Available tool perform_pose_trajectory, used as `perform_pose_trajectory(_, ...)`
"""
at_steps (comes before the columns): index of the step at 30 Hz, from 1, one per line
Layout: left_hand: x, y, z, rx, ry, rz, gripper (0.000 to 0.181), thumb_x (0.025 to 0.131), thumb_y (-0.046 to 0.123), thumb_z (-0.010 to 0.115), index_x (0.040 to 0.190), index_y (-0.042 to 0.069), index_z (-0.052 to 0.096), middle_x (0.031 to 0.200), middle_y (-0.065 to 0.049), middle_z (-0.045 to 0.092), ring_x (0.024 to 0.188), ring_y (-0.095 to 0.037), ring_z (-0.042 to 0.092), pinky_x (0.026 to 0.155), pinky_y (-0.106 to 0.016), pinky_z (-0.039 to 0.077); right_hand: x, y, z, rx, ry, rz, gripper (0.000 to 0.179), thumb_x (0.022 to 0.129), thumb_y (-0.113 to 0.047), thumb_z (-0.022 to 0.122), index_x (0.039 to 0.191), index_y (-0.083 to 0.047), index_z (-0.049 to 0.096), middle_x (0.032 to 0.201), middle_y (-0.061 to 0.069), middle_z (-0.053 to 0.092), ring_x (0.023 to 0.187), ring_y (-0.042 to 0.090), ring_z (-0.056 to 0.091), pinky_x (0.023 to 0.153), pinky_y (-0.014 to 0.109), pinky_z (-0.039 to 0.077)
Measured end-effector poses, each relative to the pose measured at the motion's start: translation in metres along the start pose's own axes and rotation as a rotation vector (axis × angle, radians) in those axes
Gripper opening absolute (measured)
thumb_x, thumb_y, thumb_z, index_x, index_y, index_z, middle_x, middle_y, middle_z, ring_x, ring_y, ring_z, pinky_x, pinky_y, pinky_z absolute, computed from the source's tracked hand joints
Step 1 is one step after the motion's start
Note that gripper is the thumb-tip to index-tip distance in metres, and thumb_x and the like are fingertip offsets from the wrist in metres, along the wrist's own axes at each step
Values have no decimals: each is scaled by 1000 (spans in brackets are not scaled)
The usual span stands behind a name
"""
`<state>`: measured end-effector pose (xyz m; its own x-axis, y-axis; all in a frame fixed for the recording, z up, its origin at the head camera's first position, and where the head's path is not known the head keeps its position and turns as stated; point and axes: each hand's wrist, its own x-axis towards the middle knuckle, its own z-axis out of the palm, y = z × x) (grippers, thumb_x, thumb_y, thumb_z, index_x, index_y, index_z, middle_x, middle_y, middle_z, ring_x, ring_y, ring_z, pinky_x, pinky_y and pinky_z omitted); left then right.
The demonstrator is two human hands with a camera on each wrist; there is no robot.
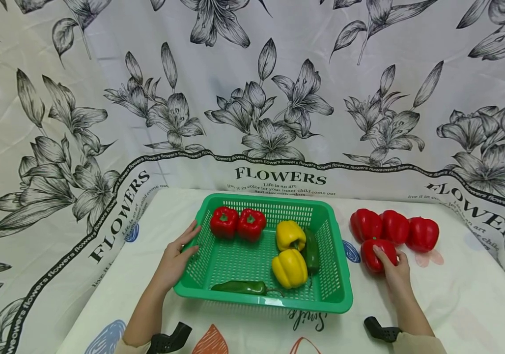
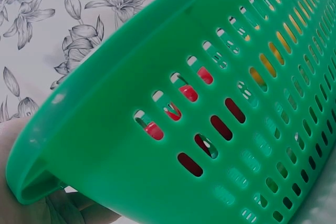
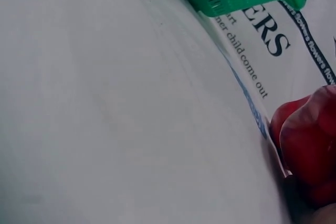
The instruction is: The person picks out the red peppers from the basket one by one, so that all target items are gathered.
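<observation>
A green plastic basket stands on the table, its slotted side filling the left wrist view. My left hand holds its left rim, with some fingers hidden beneath it. Inside are two red bell peppers at the back left, two yellow bell peppers toward the right, and two long green peppers, one beside the yellow ones and one along the front. Right of the basket, my right hand grips a red bell pepper, also visible as red skin in the right wrist view.
Three more red bell peppers sit in a row just behind the gripped one. A white printed cloth covers the table. Behind it hangs a flower-patterned curtain with black lettering. The basket's right wall lies close to the loose peppers.
</observation>
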<state>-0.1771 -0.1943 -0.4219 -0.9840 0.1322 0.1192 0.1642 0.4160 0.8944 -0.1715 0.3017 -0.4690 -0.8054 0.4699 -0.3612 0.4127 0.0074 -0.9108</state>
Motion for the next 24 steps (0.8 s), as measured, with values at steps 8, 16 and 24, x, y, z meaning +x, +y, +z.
perform_pose_trajectory(8,1,0,-1,-15,-15,-26,48,94,5,47,141,5,39,156,-2,22,144,-31,12,112,-59,15,-1,3,1,-170,-27,-59,98,84,-62,50,148,-4,3,152,24,14,139,43,15,107,56,31)
perform_pose_trajectory(16,0,0,-1,-22,-11,-22,48,94,5,47,142,5,38,156,-2,21,145,-31,12,111,-60,15,0,4,0,-193,-42,-73,97,86,-62,46,149,-5,2,152,24,13,139,44,14,106,57,30)
perform_pose_trajectory(24,0,0,-1,-26,-19,-22,48,94,5,47,142,5,39,156,-1,21,145,-30,12,111,-61,14,-1,6,1,-199,-20,-84,96,86,-63,45,148,-3,2,151,25,14,138,44,15,107,57,30)
